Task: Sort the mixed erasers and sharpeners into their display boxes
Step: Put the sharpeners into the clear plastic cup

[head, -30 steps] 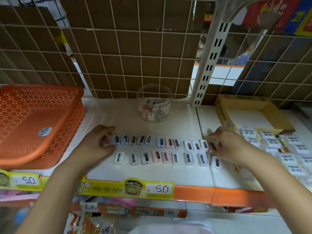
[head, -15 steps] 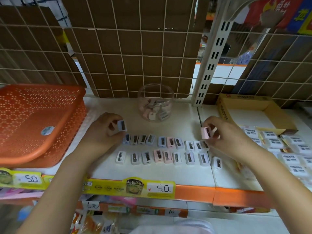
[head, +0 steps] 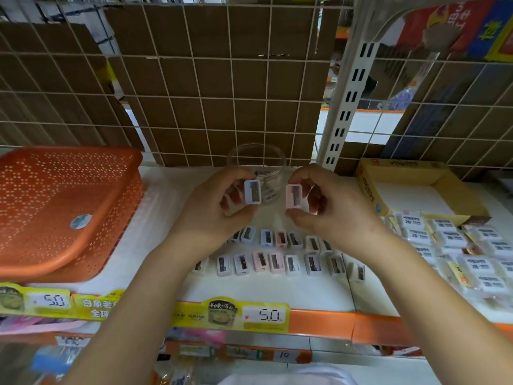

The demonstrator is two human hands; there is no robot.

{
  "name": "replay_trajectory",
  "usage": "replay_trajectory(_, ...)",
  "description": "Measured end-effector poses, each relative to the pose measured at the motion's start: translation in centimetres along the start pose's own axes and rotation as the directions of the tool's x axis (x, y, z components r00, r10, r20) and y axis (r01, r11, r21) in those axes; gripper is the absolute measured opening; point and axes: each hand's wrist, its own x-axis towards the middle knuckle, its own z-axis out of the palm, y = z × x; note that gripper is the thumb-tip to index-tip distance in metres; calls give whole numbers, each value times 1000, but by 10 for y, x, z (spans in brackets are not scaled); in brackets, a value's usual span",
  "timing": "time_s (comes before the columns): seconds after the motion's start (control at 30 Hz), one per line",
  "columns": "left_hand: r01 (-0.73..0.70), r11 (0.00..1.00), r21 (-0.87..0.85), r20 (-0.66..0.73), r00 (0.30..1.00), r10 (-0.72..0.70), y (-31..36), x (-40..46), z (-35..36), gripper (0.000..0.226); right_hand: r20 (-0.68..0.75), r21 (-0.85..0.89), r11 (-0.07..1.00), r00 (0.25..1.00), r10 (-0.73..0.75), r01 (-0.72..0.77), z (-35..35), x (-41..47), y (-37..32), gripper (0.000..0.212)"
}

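Along the near edge of the shelf (head: pixel 155 215) two yellow price tags (head: pixel 263 315) read "5.0", and a small slip lower down reads "10". At the right, the wrapped erasers (head: pixel 444 240) carry labels marked "2B", lying in a loose heap just in front of an open yellow cardboard box (head: pixel 422 187); its printing is too small to read.

Both hands are raised above the shelf, side by side, in front of the clear round jar (head: pixel 256 159). The left hand (head: pixel 211 212) pinches a pale blue sharpener (head: pixel 252 191) between thumb and fingertips, blade side towards the viewer. The right hand (head: pixel 330 209) pinches a pink sharpener (head: pixel 293 196) the same way. Each grip is narrow, closed on its sharpener, and the two pieces sit near each other without touching.

Half a second ago the hands were low and well apart at the two ends of the rows; now they have lifted and come together towards the jar.

Below them the remaining sharpeners (head: pixel 277 262) lie in two rows on the shelf. An upturned orange perforated basket (head: pixel 63 207) sits at the left.
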Motion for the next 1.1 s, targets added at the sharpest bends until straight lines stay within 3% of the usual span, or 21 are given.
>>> replay_trajectory(0.23,-13,1000,12,-38,999,14,-7,31,-2,29,-74,5,1000,997,19,-19,3,38,18,30)
replay_trajectory(0.37,54,996,67,-67,997,-49,-26,70,5,36,-95,87,995,994,61,-53,16,76,26,25)
replay_trajectory(0.53,164,973,165,32,985,-171,-51,97,11,51,-33,6,999,998,53,-53,30,95,36,20)
replay_trajectory(0.73,121,984,134,10,992,-123,-50,68,-1,34,-51,-47,989,989,137,-140,17,71,43,30)
replay_trajectory(0.83,144,983,111,-3,990,-144,-58,36,-8,23,18,-74,972,974,226,-224,9,34,57,25)
replay_trajectory(0.93,226,966,123,37,972,-232,-79,1,-14,25,164,50,929,921,354,-366,1,-6,77,24)
replay_trajectory(1.1,372,928,0,117,922,-369,-92,-32,-18,35,236,-148,892,860,452,-427,-9,-31,98,43)
